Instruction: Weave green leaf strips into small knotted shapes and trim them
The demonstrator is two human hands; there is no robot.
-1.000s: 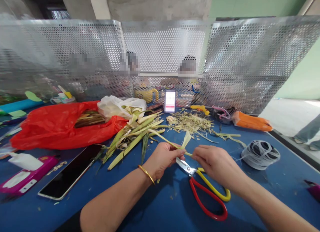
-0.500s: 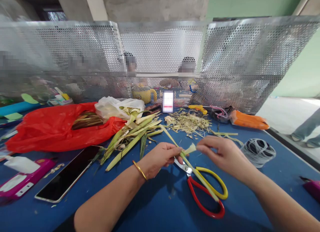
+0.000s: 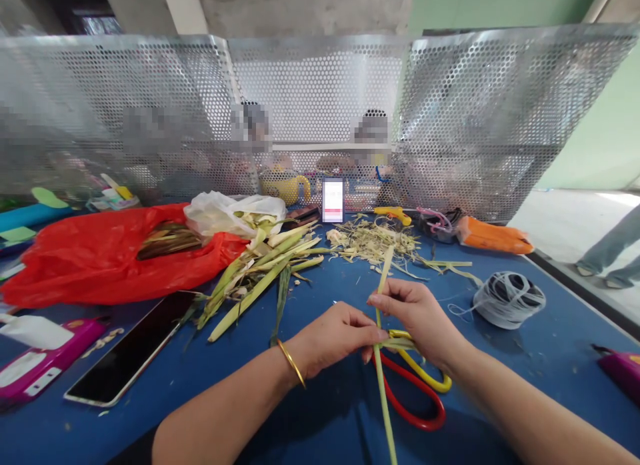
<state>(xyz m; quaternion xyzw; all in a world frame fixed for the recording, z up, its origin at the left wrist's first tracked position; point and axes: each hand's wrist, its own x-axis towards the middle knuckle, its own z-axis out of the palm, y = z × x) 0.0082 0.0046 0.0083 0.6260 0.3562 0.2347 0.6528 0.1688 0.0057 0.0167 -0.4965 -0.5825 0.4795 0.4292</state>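
Note:
A long pale-green leaf strip (image 3: 383, 398) runs nearly upright between my hands, its lower end reaching the bottom of the picture. My left hand (image 3: 347, 333), with a gold bangle at the wrist, pinches it where a short folded leaf piece (image 3: 400, 343) sticks out to the right. Higher up, the thumb and fingers of my right hand (image 3: 407, 311) are closed on the same strip. Beneath the hands lie scissors with one red and one yellow handle (image 3: 435, 421); their blades are mostly hidden by my left hand.
Long green husk leaves (image 3: 260, 278) lie left of centre beside a red plastic bag (image 3: 90, 265) and a phone (image 3: 130, 351). Leaf scraps (image 3: 375, 241) are heaped at the back. Right stand a twine ball (image 3: 510, 301) and an orange packet (image 3: 493, 235). A perforated metal screen (image 3: 320, 85) closes the far side.
The leaf strip has swung from slanting to nearly upright. My right hand, earlier beside the pale leaf end, has moved left and taken hold of the strip above my left hand.

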